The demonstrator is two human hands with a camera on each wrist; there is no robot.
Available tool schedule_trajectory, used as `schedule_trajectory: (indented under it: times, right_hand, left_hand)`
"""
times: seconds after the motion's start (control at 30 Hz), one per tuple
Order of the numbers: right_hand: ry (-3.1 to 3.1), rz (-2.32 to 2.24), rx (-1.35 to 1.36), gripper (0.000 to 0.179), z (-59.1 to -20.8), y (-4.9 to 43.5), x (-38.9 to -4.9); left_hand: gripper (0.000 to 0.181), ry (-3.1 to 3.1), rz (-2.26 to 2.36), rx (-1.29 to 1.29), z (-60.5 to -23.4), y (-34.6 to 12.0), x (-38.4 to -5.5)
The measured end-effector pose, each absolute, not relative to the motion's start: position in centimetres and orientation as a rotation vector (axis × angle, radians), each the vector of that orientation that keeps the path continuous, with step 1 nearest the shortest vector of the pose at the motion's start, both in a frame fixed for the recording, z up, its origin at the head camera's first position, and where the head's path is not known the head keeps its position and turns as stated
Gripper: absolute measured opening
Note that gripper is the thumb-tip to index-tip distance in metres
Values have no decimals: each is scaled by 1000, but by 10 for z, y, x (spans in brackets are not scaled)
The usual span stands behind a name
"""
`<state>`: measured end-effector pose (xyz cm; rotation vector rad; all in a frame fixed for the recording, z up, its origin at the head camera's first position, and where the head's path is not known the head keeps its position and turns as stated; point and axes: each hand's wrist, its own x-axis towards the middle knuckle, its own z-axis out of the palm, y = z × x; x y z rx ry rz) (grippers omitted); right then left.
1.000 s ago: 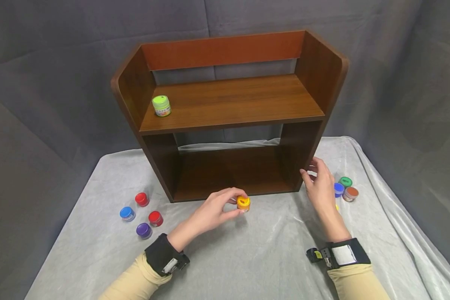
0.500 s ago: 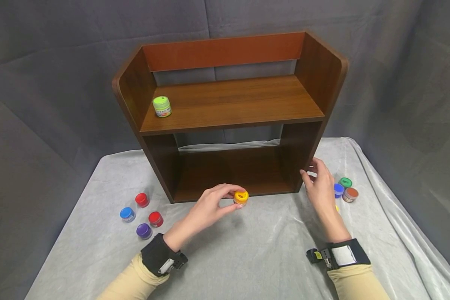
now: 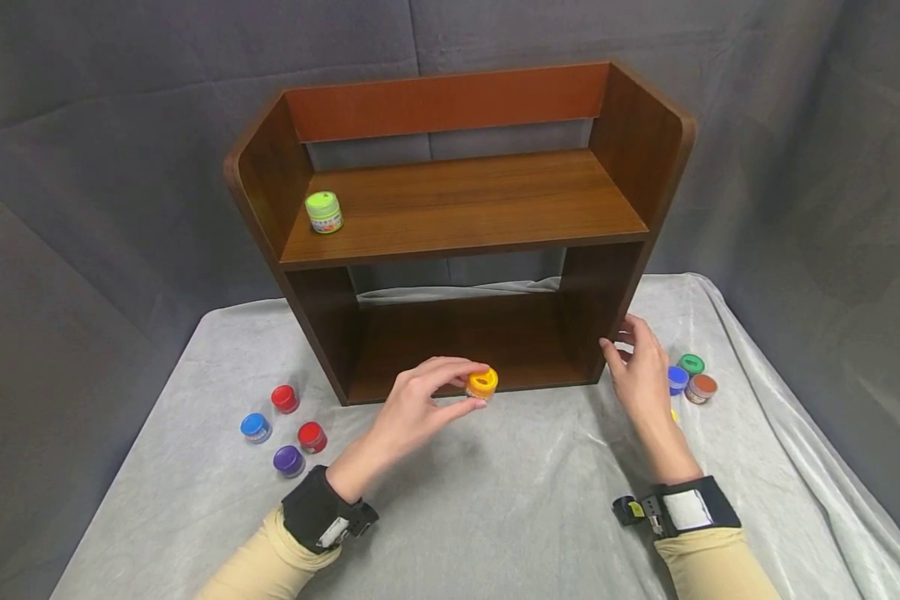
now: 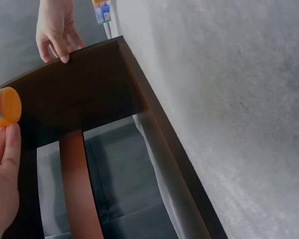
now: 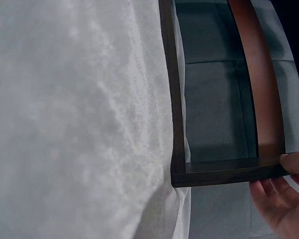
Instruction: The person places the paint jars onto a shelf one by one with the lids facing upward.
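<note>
Between the thumb and fingers of my left hand (image 3: pixel 412 408) is a small jar with an orange-yellow lid (image 3: pixel 482 383), probably paint. It is held above the cloth, just before the front edge of the wooden shelf's lower board. The left wrist view shows the orange lid (image 4: pixel 11 105) from the side. My right hand (image 3: pixel 640 371) grips the front edge of the shelf's right side panel (image 5: pixel 229 174), thumb on one face and fingers on the other. The brown two-tier shelf (image 3: pixel 465 200) stands upright. A lime-green jar (image 3: pixel 324 212) sits at the left of its upper board.
Left of the shelf, two red jars (image 3: pixel 312 437), a light blue jar (image 3: pixel 255 427) and a purple jar (image 3: pixel 288 461) stand on the grey cloth (image 3: pixel 525 517). Right of my right hand are blue (image 3: pixel 677 380), green (image 3: pixel 692 364) and brown (image 3: pixel 701 388) jars, plus a partly hidden yellow one.
My left hand has raised the orange-yellow jar and brought it slightly toward the shelf's lower opening. My right hand keeps its place on the side panel.
</note>
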<state>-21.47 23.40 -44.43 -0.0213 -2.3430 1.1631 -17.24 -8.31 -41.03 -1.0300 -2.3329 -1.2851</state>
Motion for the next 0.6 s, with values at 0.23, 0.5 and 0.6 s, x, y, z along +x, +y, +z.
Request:
schedule_trajectory:
  times: [0.23,0.5,0.6]
  right_hand:
    - [-2343,1159,-21,37,-445,234,-215]
    - [-2340,1160,-21,37,-445,234,-215]
    - [-2344,1164,-21,37,-444,234,-215]
  left_hand:
    - [47,-2270,-1251,-970,-398,-86,-174]
    - [49,-2198,-1235,-909,-380,-92,-177]
    - [49,-2182,-1234,-894,-375,-93,-177]
